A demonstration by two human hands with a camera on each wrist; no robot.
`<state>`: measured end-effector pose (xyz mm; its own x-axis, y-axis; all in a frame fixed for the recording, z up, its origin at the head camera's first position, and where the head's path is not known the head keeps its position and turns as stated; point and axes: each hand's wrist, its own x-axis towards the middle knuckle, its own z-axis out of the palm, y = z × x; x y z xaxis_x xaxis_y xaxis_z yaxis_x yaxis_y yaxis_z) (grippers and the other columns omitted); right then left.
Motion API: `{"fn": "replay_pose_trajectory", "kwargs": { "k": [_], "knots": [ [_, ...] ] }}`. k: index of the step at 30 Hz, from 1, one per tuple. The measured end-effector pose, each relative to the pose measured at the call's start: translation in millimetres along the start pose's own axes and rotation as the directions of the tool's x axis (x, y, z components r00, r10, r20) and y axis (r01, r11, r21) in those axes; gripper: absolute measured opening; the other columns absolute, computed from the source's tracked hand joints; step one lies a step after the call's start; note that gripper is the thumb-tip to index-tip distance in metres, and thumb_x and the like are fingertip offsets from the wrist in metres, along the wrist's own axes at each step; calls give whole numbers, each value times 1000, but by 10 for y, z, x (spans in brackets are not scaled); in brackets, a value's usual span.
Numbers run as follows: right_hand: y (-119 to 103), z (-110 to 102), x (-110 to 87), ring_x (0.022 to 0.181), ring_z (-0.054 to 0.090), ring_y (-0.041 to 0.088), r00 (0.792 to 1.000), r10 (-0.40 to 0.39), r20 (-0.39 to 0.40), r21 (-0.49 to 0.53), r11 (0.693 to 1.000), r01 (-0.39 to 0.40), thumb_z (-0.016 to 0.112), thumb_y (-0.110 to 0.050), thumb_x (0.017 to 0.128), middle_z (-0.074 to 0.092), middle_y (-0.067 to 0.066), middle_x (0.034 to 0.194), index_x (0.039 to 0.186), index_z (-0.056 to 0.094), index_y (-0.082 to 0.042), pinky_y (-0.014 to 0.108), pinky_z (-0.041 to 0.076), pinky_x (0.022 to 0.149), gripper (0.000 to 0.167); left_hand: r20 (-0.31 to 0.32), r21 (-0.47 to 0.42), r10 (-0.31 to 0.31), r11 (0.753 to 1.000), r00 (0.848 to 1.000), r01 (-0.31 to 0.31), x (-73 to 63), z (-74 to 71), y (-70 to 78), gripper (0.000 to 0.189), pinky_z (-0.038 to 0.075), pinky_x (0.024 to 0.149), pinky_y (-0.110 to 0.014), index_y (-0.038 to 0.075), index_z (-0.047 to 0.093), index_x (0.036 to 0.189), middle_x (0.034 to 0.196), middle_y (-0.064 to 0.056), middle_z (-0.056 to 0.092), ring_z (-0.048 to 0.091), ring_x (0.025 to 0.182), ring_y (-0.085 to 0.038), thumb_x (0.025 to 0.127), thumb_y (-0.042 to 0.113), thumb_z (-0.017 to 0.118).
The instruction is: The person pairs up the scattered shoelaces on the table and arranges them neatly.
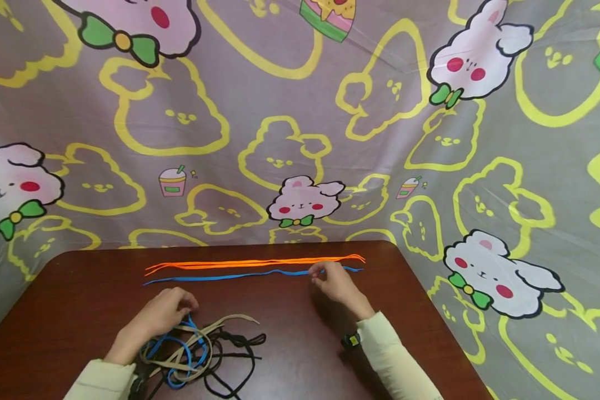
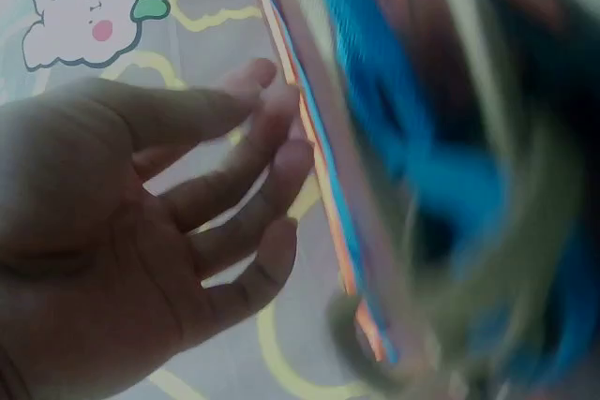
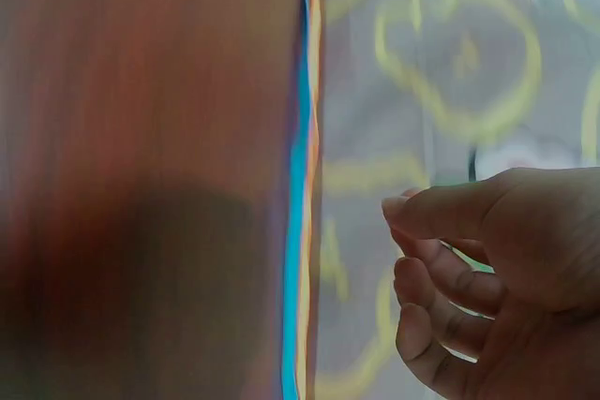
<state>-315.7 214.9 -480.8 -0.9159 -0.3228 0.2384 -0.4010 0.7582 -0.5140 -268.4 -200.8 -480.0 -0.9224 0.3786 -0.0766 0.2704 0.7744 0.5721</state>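
My left hand [image 1: 162, 312] is over the left edge of a tangled pile of laces, its fingers loosely bent with nothing visible between them. In that pile are a blue lace [image 2: 455, 185], a flat beige lace [image 1: 237, 316] and black cords [image 1: 253, 364]. The blue lace comes up close to the left fingertips. Farther back, a straight blue lace [image 1: 220, 278] lies across the table, just in front of parallel orange laces [image 1: 250, 263]. Near its right end is my right hand [image 1: 337, 284], fingers loosely curled, thumb close to the index finger, holding nothing in the right wrist view.
The dark brown table [image 1: 290, 344] has rounded back corners. Behind and right of it hangs a grey cloth [image 1: 220, 183] with yellow outlines and white rabbit heads. The orange laces lie close to the table's back edge.
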Motion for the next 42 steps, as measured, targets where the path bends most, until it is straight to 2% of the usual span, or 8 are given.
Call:
{"fn": "replay_pose_trajectory", "kwargs": {
  "k": [7,10,16,23,29,36,38,42],
  "knots": [
    [-610,473,-49,80,62,6,980,-96,174,8,995,96,74,-5,91,70,-6,86,97,76,-12,24,51,72,9,-39,85,-98,991,994,101,66,165,-5,25,49,63,-39,12,73,86,81,-1,65,58,74,-18,74,-9,72],
    [-812,615,-67,79,62,2,965,-117,234,4,993,120,73,-7,93,71,-8,87,98,76,-14,20,50,69,9,-43,113,-107,987,993,111,59,169,-2,20,46,61,-38,14,70,78,75,2,63,54,69,-17,75,-5,76],
    [-1145,841,-65,79,60,-5,931,-202,304,21,978,205,71,-13,96,71,-12,89,102,77,-17,16,47,68,10,-16,180,-106,978,994,107,41,139,25,18,45,62,-38,14,67,77,74,3,60,52,68,-16,85,2,77],
    [-1412,982,-20,70,55,-7,911,-247,330,90,969,230,68,-12,97,74,-12,92,105,78,-16,13,43,62,12,-44,218,-38,975,998,46,20,167,37,20,45,62,-36,12,64,78,73,3,59,51,66,-15,83,-4,74],
    [-1508,1095,-8,83,62,-6,925,-229,303,118,972,202,68,-20,99,74,-9,101,112,76,-15,13,47,69,16,-60,162,71,985,996,-60,-28,80,180,10,52,67,-36,7,70,88,81,1,66,58,72,-14,90,-3,70],
    [-1545,1122,2,86,65,-6,939,-218,267,275,951,143,63,-33,102,75,-1,112,134,65,-8,12,51,75,40,-136,207,185,966,973,-155,-123,-136,613,15,49,85,-50,16,71,85,85,4,65,58,91,-26,92,3,72],
    [-1569,1101,5,86,66,-5,944,-229,236,351,926,137,63,-30,103,75,1,110,133,65,-7,13,52,74,38,-157,197,197,966,968,-165,-146,-195,717,14,48,83,-47,18,70,85,85,6,64,57,91,-23,92,6,73],
    [-1634,1034,3,72,56,-6,957,-273,97,418,884,210,66,-22,101,73,0,89,113,74,-7,12,48,67,21,-155,82,180,982,971,-169,-207,-342,907,9,48,73,-36,18,70,89,85,8,63,56,84,-14,95,11,72]
  ]
}}
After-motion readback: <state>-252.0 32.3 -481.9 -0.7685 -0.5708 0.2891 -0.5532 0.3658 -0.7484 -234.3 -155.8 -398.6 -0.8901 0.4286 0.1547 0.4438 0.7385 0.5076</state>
